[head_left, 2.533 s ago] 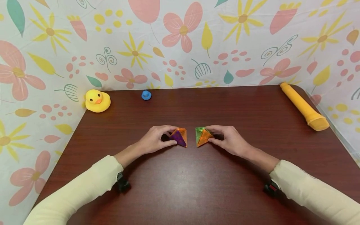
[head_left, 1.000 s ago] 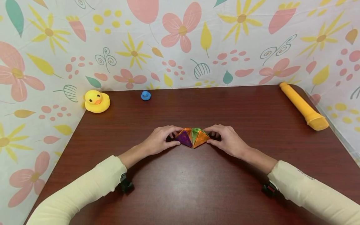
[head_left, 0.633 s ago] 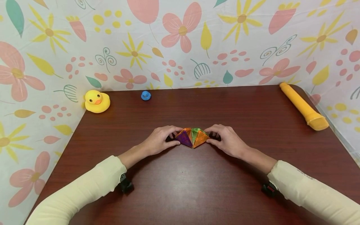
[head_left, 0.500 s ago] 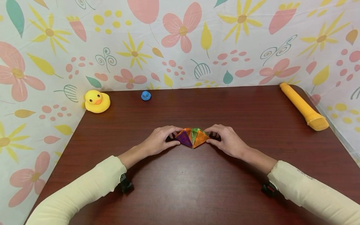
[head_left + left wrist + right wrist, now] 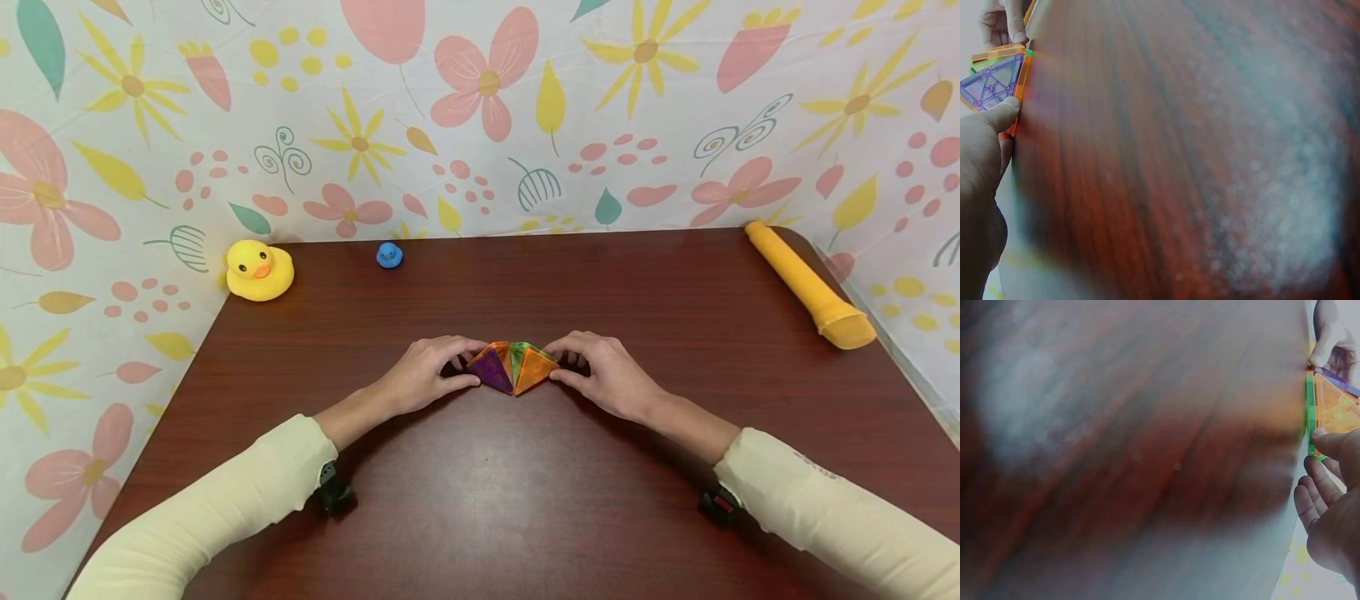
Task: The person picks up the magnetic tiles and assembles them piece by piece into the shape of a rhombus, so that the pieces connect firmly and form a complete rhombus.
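Note:
Two small pyramids of translucent magnetic tiles stand side by side on the table, meeting along their inner edges. The left pyramid (image 5: pixel 492 370) shows a purple triangle in front and orange behind. On the right pyramid (image 5: pixel 534 370) an orange triangle faces front, with green beside it. My left hand (image 5: pixel 423 375) grips the left pyramid's outer side between thumb and fingers. From the other side my right hand (image 5: pixel 609 375) holds the right pyramid the same way. The left wrist view shows the thumb on the purple tile (image 5: pixel 994 84); the right wrist view shows the orange tile (image 5: pixel 1336 412) under the thumb.
A yellow rubber duck (image 5: pixel 259 271) sits at the table's back left corner, with a small blue duck (image 5: pixel 389 255) to its right. Along the right edge lies a yellow toy microphone (image 5: pixel 810 283). A flower-printed cloth (image 5: pixel 480 125) hangs behind the dark wooden table (image 5: pixel 487 517).
The two pyramids were apart 2.5 seconds ago; both hands brought them together until their edges met. Over the last second, hands and pyramids have stayed still.

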{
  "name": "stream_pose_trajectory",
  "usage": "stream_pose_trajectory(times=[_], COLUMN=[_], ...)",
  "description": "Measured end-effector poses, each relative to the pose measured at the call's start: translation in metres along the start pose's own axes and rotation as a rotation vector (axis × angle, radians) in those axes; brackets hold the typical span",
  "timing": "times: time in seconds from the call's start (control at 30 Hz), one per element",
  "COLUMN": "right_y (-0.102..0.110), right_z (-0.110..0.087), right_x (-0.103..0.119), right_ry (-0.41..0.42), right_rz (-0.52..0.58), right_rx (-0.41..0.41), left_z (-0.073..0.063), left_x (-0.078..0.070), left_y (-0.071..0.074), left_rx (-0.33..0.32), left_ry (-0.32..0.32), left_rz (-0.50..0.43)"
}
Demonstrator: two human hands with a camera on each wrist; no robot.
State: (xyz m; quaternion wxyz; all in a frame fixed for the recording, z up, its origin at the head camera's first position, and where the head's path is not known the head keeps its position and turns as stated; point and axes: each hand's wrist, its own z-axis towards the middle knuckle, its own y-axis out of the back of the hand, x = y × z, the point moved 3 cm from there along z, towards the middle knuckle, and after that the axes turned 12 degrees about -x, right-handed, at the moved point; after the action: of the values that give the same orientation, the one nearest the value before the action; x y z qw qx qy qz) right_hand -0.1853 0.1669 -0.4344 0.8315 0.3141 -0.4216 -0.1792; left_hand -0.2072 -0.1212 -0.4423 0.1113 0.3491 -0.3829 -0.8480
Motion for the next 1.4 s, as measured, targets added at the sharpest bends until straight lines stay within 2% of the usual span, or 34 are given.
stream_pose_trajectory(times=[0.33, 0.87, 1.4], right_y=[0.002, 0.004, 0.004], right_z=[0.001, 0.001, 0.007], right_x=[0.002, 0.006, 0.016], right_ry=[-0.007, -0.032, -0.017], right_rz=[-0.003, 0.017, 0.049], right_rx=[0.003, 0.002, -0.036], left_z=[-0.001, -0.001, -0.001], left_x=[0.001, 0.001, 0.002], left_y=[0.0, 0.0, 0.0], left_rx=[0.006, 0.002, -0.002], left_ry=[0.027, 0.022, 0.022], left_rz=[0.0, -0.007, -0.012])
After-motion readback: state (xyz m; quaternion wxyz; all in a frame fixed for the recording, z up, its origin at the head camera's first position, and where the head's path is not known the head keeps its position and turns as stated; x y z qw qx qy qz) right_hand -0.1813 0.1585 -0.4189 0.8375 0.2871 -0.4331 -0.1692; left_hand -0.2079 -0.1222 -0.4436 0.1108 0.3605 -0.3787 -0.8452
